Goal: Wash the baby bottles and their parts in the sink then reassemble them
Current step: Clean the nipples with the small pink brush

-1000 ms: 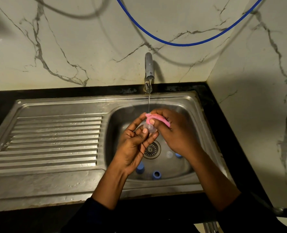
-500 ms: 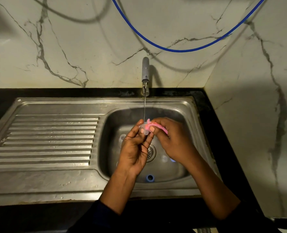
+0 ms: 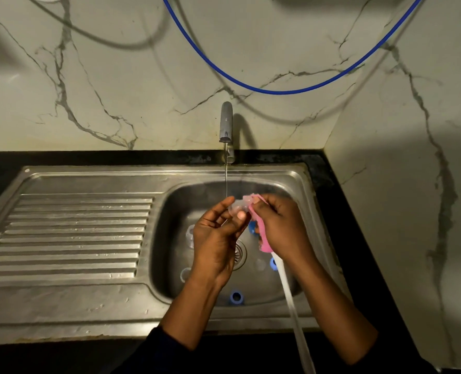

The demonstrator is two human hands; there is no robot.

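Over the steel sink basin (image 3: 170, 238), just right of the thin stream of water from the tap (image 3: 226, 122), my left hand (image 3: 218, 238) pinches a small clear teat (image 3: 238, 207). My right hand (image 3: 283, 228) grips a pink brush (image 3: 261, 233) by its head, pressed against the teat; its long white handle (image 3: 291, 300) runs down toward me. Blue bottle parts lie on the basin floor: a ring (image 3: 236, 296) near the front, another (image 3: 273, 263) at the right. Clear parts (image 3: 190, 234) lie at the left of the basin.
A ribbed steel drainboard (image 3: 70, 238) lies left of the basin. The drain strainer (image 3: 240, 253) sits mid-basin under my hands. Black counter (image 3: 342, 225) borders the sink, with marble walls behind and to the right. A blue hose (image 3: 277, 90) hangs along the back wall.
The view has drawn closer and tilted down. My right hand turned, so the brush now points down toward me and its white handle shows. The teat has stayed by the stream.
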